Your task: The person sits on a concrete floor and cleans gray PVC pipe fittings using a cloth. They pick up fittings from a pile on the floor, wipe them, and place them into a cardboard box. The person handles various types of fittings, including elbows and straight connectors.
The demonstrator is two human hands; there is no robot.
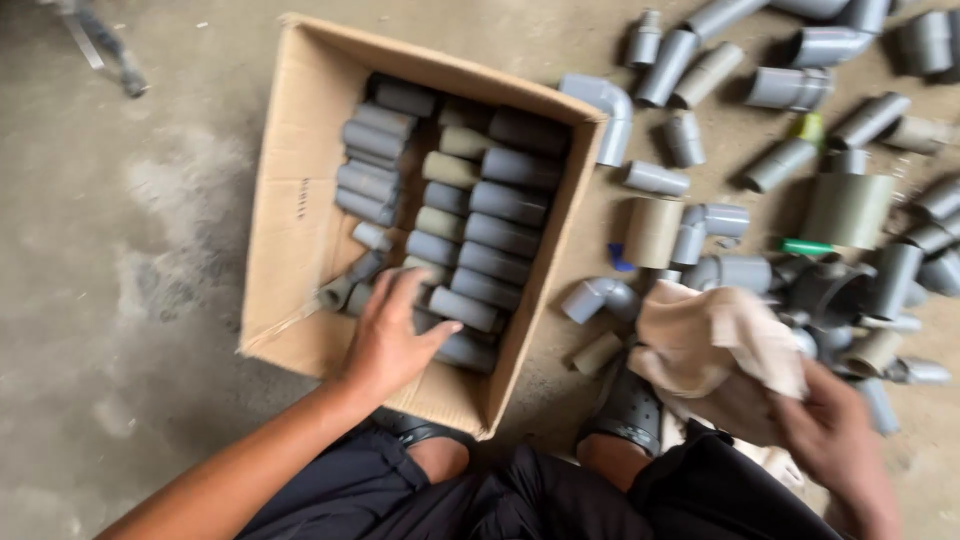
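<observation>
Grey pipe fittings (470,240) are filling the cardboard box (300,190) where my left hand (390,335) is resting spread, my right hand (835,430) gripping a beige cloth (715,345).

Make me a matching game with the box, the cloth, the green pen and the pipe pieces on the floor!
Things:
1. cardboard box
2. beige cloth
3. green pen
4. curved grey elbow pipe

Places:
A. in the right hand
B. on the floor just outside the box's far corner
C. under the left hand, filled with rows of grey pipe pieces
D. among loose pipe fittings on the right

Pairs: 1-C, 2-A, 3-D, 4-B
</observation>
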